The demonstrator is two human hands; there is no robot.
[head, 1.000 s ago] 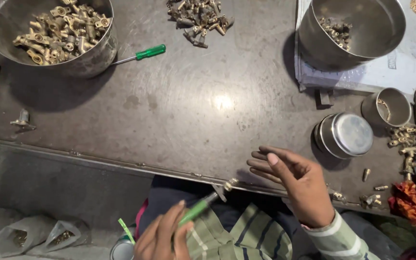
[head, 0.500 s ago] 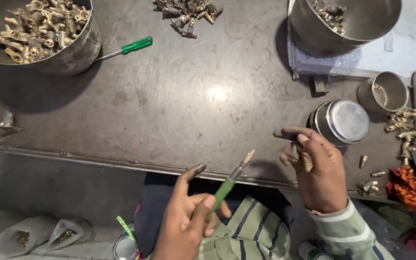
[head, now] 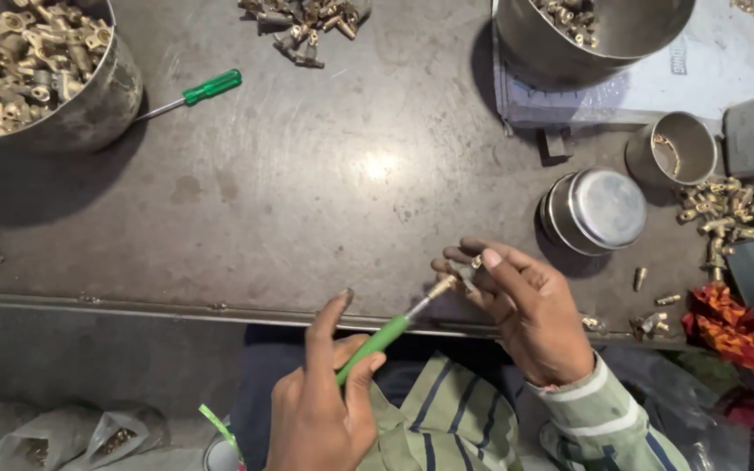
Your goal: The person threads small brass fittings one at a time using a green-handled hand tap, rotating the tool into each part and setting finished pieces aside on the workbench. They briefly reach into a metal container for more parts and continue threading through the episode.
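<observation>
Left hand [head: 320, 410] grips green screwdriver [head: 377, 342]; tip meets small brass fitting [head: 464, 277] pinched in right hand [head: 530, 318]. Fitting likely hard, light, slippery; pinch its sides.

Big bowl [head: 89, 105] of metal parts at the table's [head: 307, 218] far left corner, screwdriver [head: 189, 94] just right of it, lidded tin [head: 593, 211] near the right edge, small cup [head: 682, 150] behind it, hands at the near edge.
</observation>
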